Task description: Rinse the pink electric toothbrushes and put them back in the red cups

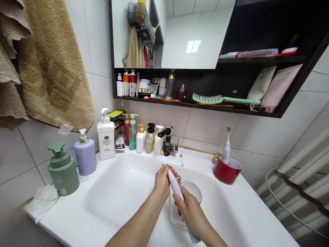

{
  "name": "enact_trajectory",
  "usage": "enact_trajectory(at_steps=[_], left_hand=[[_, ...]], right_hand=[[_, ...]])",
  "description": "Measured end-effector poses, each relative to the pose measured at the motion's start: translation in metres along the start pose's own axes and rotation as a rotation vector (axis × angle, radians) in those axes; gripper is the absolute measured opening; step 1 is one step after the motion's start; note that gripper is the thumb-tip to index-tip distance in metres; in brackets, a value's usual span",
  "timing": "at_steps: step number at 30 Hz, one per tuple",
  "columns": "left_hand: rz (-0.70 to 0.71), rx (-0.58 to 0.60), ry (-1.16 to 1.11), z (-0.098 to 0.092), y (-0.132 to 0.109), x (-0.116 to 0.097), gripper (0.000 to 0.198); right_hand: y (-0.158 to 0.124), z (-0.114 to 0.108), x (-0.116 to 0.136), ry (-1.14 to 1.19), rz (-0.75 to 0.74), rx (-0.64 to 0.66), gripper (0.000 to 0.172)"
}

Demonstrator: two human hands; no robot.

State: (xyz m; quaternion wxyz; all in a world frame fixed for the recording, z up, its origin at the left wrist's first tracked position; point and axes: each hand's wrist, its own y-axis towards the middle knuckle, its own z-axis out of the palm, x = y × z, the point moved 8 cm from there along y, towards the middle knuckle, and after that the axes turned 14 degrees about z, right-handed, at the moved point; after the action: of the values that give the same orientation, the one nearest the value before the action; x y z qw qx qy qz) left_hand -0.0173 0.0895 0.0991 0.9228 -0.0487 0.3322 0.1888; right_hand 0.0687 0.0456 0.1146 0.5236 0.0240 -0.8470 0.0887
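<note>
A pale pink electric toothbrush (175, 183) is held over the sink, tilted, with its brush head (162, 153) toward the tap. My left hand (162, 181) closes around its upper end, just below the brush head. My right hand (189, 204) wraps the lower part of the handle. Under my hands, a shallow clear tray (177, 221) and a white-lined cup (196, 189) sit in the basin, partly hidden. A small gold-coloured object (178, 178) shows beside the cup. A loose brush head (181, 160) lies on the sink ledge right of the tap.
Behind the basin stands a black tap (167, 145), with several pump bottles to its left. A red cup (226, 175) holding another electric toothbrush (227, 151) stands on the right ledge. Above hangs a dark mirror cabinet (205, 109). A brown towel (55, 65) hangs at left.
</note>
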Motion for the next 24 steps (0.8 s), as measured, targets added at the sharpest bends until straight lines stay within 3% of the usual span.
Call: enact_trajectory(at_steps=[2,6,10,19,24], left_hand=[[-0.001,-0.005,-0.011,0.000,0.000,0.001,0.013],[0.013,-0.011,-0.030,0.000,0.000,0.001,0.013],[0.009,-0.044,-0.021,-0.002,0.001,0.000,0.011],[-0.004,-0.084,0.049,-0.009,0.002,0.008,0.010],[0.002,-0.087,0.159,-0.011,0.006,0.005,0.013]], right_hand=[[0.000,0.011,-0.005,0.045,0.062,0.136,0.031],[-0.002,0.008,-0.003,0.016,0.043,0.106,0.031],[-0.004,0.014,-0.006,0.029,0.082,0.195,0.030],[-0.003,0.004,-0.002,-0.200,0.004,0.105,0.024],[-0.006,-0.006,-0.007,-0.295,0.039,0.143,0.017]])
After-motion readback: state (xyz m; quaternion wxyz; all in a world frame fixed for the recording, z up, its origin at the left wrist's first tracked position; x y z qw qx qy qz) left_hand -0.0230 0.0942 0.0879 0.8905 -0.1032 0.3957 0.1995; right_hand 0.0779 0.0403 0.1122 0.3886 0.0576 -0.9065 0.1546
